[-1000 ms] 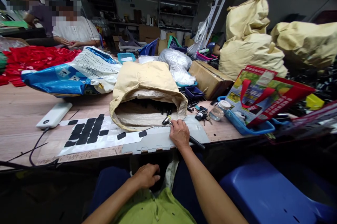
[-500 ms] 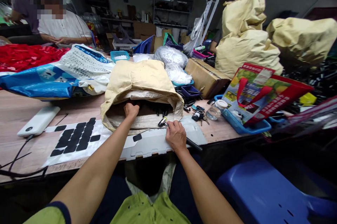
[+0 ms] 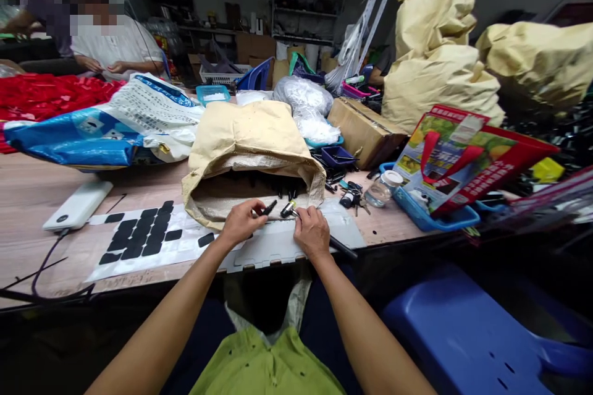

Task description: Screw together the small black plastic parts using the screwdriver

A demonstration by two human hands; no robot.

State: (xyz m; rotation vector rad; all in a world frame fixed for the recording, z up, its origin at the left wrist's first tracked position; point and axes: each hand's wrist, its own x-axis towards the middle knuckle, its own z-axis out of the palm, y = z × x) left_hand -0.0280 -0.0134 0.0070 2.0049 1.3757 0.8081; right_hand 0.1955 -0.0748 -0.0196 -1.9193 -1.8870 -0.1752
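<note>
My left hand [image 3: 241, 222] pinches a small black stick-like part [image 3: 269, 208] just outside the mouth of an open tan sack [image 3: 252, 129]. My right hand [image 3: 312, 233] is wrapped round a small hammer [image 3: 288, 209]. Its shiny head points left toward the black part, and the black grip sticks out behind my wrist. Both hands are over a grey-white board [image 3: 266, 251] at the table's front edge. Several dark parts lie inside the sack, partly in shadow. A white sheet with black rounded patches [image 3: 151, 234] spreads left of the board.
A white power bank [image 3: 78, 206] with a cable lies at left, near a blue-white bag [image 3: 115, 129]. Keys [image 3: 360, 200], a clear jar [image 3: 380, 191], a blue tray [image 3: 430, 216] and a cardboard box [image 3: 364, 129] stand right. A co-worker [image 3: 113, 52] sits beyond the table.
My left hand has come out of the sack, bringing a small black part beside the hammer head. My right hand keeps its hold on the hammer in nearly the same place.
</note>
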